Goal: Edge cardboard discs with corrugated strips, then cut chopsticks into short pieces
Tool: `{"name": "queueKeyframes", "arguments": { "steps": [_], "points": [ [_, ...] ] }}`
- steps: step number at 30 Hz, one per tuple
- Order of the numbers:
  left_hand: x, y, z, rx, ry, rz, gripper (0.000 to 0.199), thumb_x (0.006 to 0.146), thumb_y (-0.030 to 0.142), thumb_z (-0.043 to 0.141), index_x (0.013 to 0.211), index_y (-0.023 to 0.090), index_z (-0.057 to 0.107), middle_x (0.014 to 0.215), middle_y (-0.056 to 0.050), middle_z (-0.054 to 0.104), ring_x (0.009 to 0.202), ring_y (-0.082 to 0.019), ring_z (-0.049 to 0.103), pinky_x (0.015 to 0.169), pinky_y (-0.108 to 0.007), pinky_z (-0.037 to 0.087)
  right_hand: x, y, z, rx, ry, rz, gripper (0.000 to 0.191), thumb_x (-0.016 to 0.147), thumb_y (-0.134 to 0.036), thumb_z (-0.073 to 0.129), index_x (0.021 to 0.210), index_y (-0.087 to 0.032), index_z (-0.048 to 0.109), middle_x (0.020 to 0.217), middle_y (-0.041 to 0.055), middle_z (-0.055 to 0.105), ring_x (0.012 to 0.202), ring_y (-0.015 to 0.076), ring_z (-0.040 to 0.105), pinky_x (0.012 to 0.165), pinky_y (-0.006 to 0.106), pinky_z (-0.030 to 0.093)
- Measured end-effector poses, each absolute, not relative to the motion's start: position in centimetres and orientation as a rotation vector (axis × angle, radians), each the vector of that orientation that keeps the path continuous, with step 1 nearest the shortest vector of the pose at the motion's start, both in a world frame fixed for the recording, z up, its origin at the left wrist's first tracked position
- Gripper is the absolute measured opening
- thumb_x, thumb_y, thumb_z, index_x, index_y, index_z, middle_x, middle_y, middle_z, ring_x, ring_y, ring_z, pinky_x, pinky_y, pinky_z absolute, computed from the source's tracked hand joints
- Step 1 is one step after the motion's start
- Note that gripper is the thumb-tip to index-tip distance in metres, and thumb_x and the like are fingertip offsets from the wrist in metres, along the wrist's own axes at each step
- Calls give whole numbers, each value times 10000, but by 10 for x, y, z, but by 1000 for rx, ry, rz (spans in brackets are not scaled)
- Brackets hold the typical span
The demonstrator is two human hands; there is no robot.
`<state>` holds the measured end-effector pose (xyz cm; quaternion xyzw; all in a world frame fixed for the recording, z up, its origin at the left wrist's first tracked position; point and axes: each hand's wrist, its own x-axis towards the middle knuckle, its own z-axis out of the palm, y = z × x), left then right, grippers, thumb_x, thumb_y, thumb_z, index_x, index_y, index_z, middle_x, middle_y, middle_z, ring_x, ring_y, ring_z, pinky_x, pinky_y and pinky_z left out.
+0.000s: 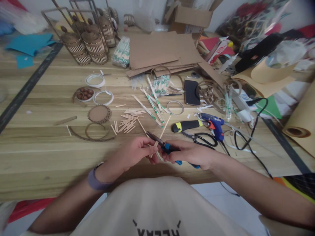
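Observation:
My left hand [141, 150] is closed, pinching thin wooden chopsticks [165, 127] between thumb and fingers near the table's front edge. My right hand [188, 153] grips pliers [168, 147] with blue and black handles. Their dark jaws point up and left and lie across the chopsticks, just beside my left fingertips. Whether the jaws are closed on the wood cannot be made out. Beyond my left hand lies a loose pile of short cut stick pieces [129, 121]. Several chopsticks in green-printed paper wrappers [151, 104] lie behind it.
To the right are a box cutter [187, 126], black-handled scissors [205, 139], a blue glue gun [214, 126] with its cord, and a phone [192, 92]. Cardboard sheets [159, 49] and stick-covered lanterns [95, 47] stand at the back. A round cardboard piece [99, 113] lies left.

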<state>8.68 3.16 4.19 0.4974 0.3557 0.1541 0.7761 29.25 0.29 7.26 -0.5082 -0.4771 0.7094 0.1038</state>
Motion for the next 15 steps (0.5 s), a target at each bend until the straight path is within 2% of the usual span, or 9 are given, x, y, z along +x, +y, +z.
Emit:
{"name": "queueKeyframes", "arguments": {
  "steps": [5,9,15],
  "points": [
    [86,32,43,1106,780,319,202,849,366,658,798,174,699,670,-15,709,676,-166,674,722,-307,536,294,2,67,-1478,-1452,2088,227,683,-289,619,886,-194,589,823,-6,537,768,150,476,679,268,361],
    [85,31,45,1130,799,300,207,860,362,633,800,176,702,651,-15,700,674,-167,667,730,-310,528,294,1,61,-1507,-1573,1956,151,685,-246,583,827,-196,565,789,-11,521,734,149,460,654,267,347],
    [85,29,48,1182,803,281,229,879,357,598,784,181,708,659,-24,708,696,-178,665,746,-321,520,292,-3,56,-1466,-1688,1812,77,732,-233,561,801,-200,555,764,-5,514,738,163,464,695,292,354]
  ]
}}
